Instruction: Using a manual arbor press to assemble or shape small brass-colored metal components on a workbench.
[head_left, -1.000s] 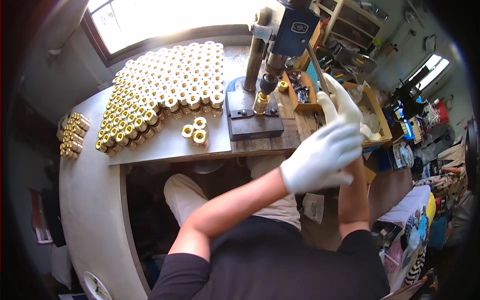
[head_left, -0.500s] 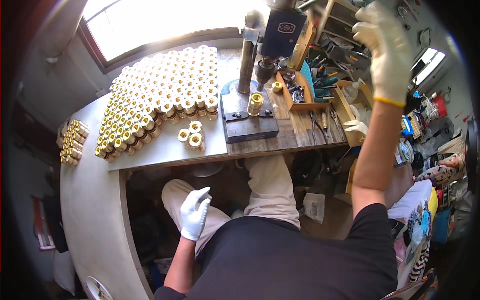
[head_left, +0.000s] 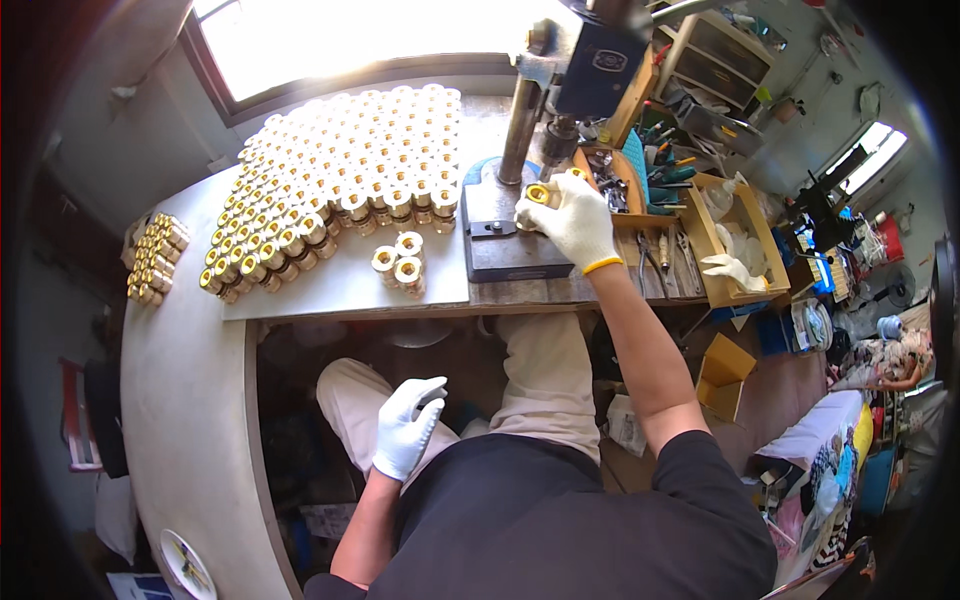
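Under the chuck of a drill press [head_left: 600, 65], a brass fitting [head_left: 537, 194] stands on the dark steel base block [head_left: 520, 258]. My right hand [head_left: 575, 228], in a white knit glove with a yellow cuff, closes its thumb and fingers round that fitting. Behind the fingers, another small brass piece [head_left: 577, 175] partly shows beside a wooden tray. My left hand [head_left: 407, 428], also gloved in white, hovers over my left thigh with thumb and fingers apart and nothing in it. Left of the block, three brass fittings [head_left: 408, 270] stand together on the white board.
Rows of many brass fittings [head_left: 340, 160] cover the board's back, with a smaller group [head_left: 157, 260] at far left. Right of the press are a wooden tray [head_left: 628, 200] of small metal parts, pliers [head_left: 648, 250] and an open box [head_left: 708, 275] with gloves. A plate [head_left: 188, 565] lies lower left.
My right hand has come down from the upper right to the press and taken hold of the brass fitting on the block. My left hand stays over my thigh. The view has shifted slightly.
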